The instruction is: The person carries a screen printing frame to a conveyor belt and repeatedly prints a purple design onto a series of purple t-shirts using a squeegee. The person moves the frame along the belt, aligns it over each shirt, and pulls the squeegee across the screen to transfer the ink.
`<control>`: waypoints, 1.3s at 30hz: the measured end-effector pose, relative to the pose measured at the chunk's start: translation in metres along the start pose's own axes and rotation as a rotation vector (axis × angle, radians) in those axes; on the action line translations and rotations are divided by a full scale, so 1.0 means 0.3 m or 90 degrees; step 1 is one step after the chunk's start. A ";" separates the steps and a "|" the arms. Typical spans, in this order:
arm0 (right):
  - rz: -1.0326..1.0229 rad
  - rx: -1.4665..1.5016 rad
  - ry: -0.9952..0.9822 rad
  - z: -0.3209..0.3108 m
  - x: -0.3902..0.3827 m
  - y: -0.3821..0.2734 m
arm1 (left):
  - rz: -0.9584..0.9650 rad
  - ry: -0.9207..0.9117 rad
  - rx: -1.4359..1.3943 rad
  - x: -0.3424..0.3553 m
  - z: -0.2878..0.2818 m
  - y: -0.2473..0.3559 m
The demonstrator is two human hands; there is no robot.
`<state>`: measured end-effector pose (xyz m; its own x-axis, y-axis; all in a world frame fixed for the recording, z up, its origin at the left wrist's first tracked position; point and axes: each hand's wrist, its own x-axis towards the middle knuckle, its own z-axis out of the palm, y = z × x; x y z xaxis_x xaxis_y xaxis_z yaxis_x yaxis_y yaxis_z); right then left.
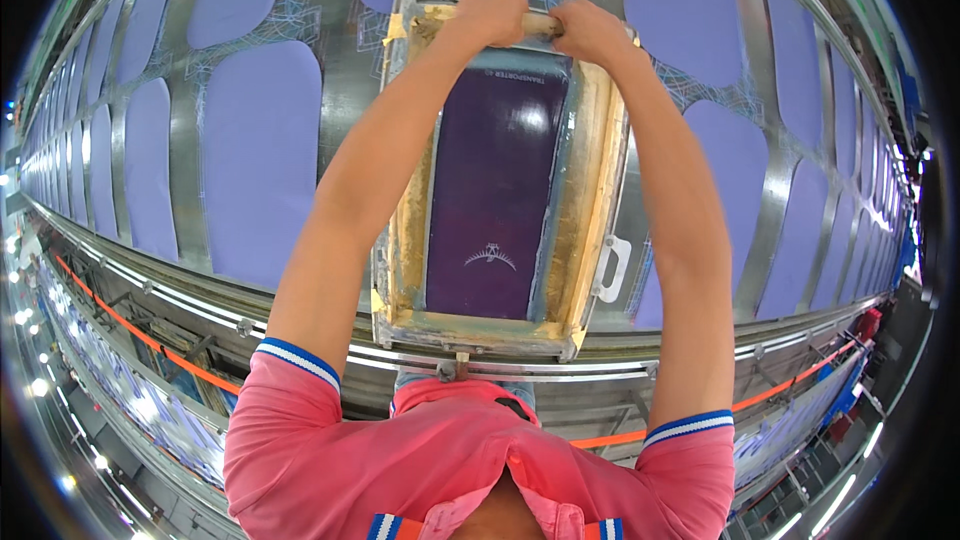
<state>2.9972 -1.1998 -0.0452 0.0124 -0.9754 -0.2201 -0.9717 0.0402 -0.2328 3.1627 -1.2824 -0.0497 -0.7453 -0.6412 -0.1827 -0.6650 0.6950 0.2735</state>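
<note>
Both forearms reach forward over a rectangular screen-printing frame (396, 190), its border taped yellow, with a dark purple mesh (490, 180) bearing small pale markings and a white handle (611, 270) on its right side. At the frame's far end, my left hand (490, 16) and my right hand (590, 32) are closed around a horizontal worn squeegee handle (540, 26), one at each end. The squeegee's blade is hidden or too small to make out.
A long metal printing table (175, 160) carries several lavender fabric panels (260, 150) on either side of the frame. A steel rail (520, 370) runs along its near edge, with an orange strip (150, 335) below. Lit rows of similar tables appear at the lower sides.
</note>
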 end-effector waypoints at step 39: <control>0.044 0.017 0.032 0.023 -0.030 -0.008 | -0.001 0.027 0.054 0.011 0.031 -0.026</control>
<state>3.0010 -1.1897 -0.0491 -0.0667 -0.9797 -0.1890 -0.9633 0.1126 -0.2438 3.1649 -1.2870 -0.0613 -0.7430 -0.6539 -0.1429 -0.6689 0.7182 0.1916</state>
